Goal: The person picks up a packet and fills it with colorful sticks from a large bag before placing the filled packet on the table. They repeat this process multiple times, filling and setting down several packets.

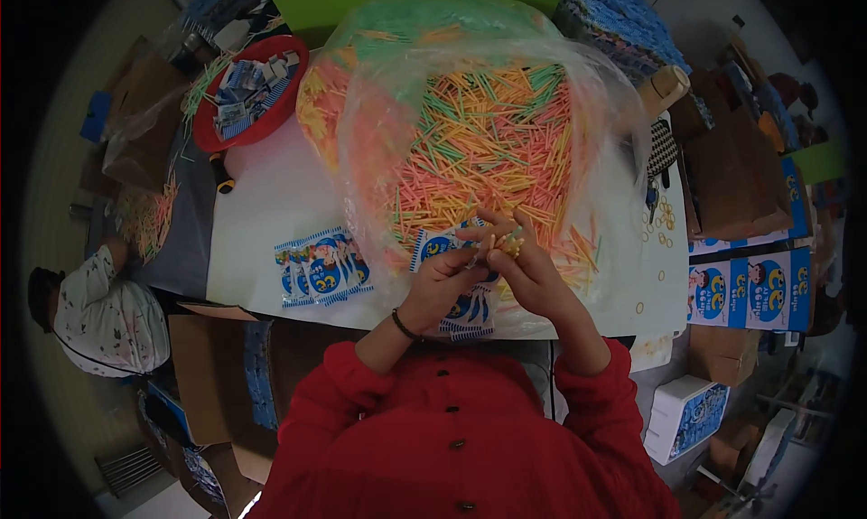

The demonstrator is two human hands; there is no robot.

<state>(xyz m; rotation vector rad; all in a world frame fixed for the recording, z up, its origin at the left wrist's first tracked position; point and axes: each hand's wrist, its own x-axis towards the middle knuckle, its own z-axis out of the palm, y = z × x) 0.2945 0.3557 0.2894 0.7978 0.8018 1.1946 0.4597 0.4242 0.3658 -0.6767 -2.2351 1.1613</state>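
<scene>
Both hands meet just in front of a large clear plastic bag (623, 112) full of thin coloured sticks (497, 140). My right hand (533, 271) has its fingers closed round a small bundle of yellowish sticks (508, 244). Pressed against the same bundle, the fingers of my left hand (442, 280) are bent; whatever they pinch is too small to make out. Blue and white printed packets (470, 313) lie beneath and beside the hands. More such packets (323, 268) overlap in a row on the white table (262, 216) to the left.
A red basin (291, 103) of small packets stands at the back left, near a dark-handled tool (220, 174). Rubber bands (664, 219) lie at the right. A co-worker (113, 316) sits at the far left. Printed boxes (750, 289) are stacked on the right.
</scene>
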